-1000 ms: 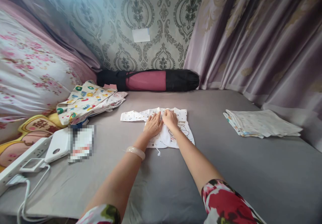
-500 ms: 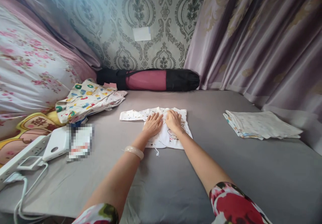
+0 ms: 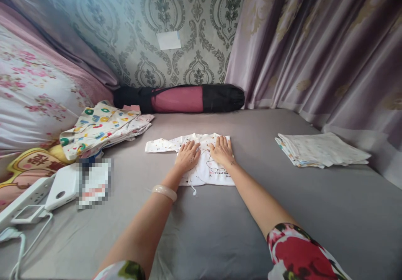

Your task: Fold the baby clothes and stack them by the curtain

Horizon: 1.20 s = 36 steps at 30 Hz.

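1. The left hand (image 3: 188, 155) lies palm down on a small white garment (image 3: 204, 170), its grip flat with fingers slightly spread.
2. The right hand (image 3: 222, 151) lies beside it on the same garment, its grip also flat, thumb apart from the fingers.
3. The garment rests on a grey sheet (image 3: 314, 213) in front of the person, one sleeve stretched out leftward, a white tie at its lower edge.
4. Well apart to the right sits a folded cloth stack (image 3: 323, 149); to the left, a patterned clothes pile (image 3: 102, 125).
5. Behind, a black-and-pink roll (image 3: 177, 99) lies along the wall.
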Each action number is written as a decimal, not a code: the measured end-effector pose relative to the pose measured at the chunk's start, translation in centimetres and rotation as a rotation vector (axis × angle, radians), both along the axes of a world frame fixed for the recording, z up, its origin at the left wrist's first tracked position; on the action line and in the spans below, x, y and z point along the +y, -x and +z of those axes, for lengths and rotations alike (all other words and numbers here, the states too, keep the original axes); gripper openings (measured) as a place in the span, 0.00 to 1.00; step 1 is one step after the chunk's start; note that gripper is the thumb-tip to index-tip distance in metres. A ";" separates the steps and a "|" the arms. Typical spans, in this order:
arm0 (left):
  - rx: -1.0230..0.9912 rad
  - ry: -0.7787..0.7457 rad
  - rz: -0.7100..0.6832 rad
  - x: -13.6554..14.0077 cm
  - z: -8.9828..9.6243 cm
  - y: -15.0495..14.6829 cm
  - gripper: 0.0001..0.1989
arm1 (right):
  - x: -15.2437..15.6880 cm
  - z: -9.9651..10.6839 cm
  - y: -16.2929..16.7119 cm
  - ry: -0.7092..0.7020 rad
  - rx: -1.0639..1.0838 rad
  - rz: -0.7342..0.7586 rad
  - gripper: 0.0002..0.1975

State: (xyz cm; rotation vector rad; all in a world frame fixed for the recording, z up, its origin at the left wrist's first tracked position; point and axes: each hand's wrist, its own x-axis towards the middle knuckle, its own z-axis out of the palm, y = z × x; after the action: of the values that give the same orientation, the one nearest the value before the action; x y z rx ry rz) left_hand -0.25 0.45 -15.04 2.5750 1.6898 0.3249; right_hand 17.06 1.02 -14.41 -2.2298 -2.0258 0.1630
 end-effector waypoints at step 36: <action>-0.050 0.020 -0.056 -0.2 -0.1 0.1 0.26 | 1.4 0.9 -2.1 0.061 0.018 -0.016 0.35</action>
State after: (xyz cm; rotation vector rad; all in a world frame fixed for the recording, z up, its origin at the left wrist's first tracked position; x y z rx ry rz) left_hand -0.34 0.29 -15.16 2.5713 1.5932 0.3647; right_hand 19.17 2.43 -13.54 -2.2706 -2.0199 0.2459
